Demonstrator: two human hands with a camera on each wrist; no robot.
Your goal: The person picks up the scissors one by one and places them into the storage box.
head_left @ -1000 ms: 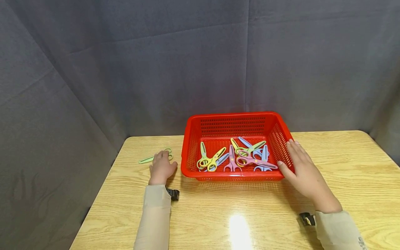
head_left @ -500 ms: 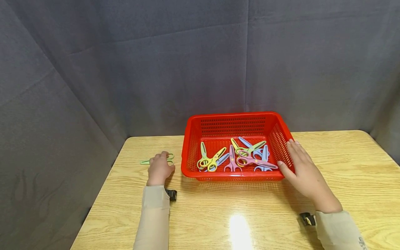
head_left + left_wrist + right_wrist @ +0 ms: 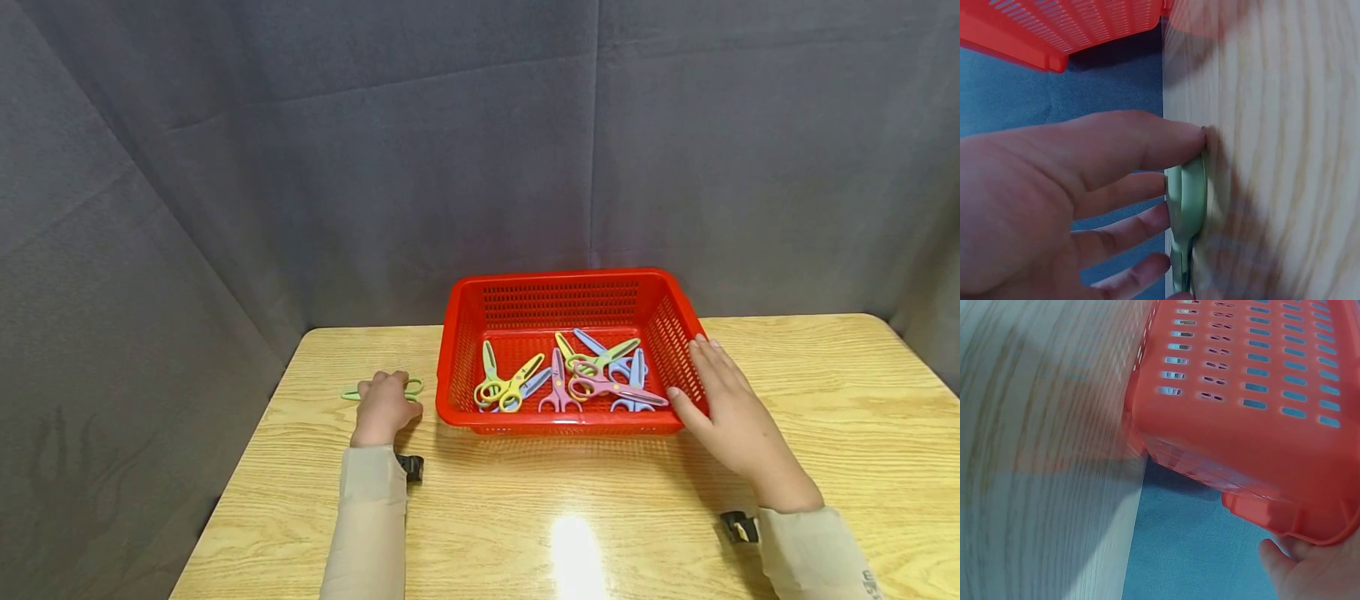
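Observation:
My left hand [image 3: 381, 407] bends over a pair of light green scissors [image 3: 414, 387] lying on the table, left of the basket. In the left wrist view the thumb presses one side of the green handle [image 3: 1192, 194] and several fingers meet the other side; the blades are mostly hidden. A red perforated basket [image 3: 555, 425] holds several scissors in pink, yellow [image 3: 522, 379], green and blue. My right hand [image 3: 723, 412] rests on the basket's right rim with straight fingers, its thumb at the near right corner. In the right wrist view, part of that hand [image 3: 1322, 572] shows by the rim.
The wooden table [image 3: 480, 517] extends in front of and to both sides of the basket. A grey curtain [image 3: 375, 167] hangs behind the table and along its left side. Each wrist carries a small black camera mount [image 3: 411, 467].
My left hand has drawn slightly nearer to me, and the green scissors have shifted a little right and toward me. My right hand and the basket stay in place.

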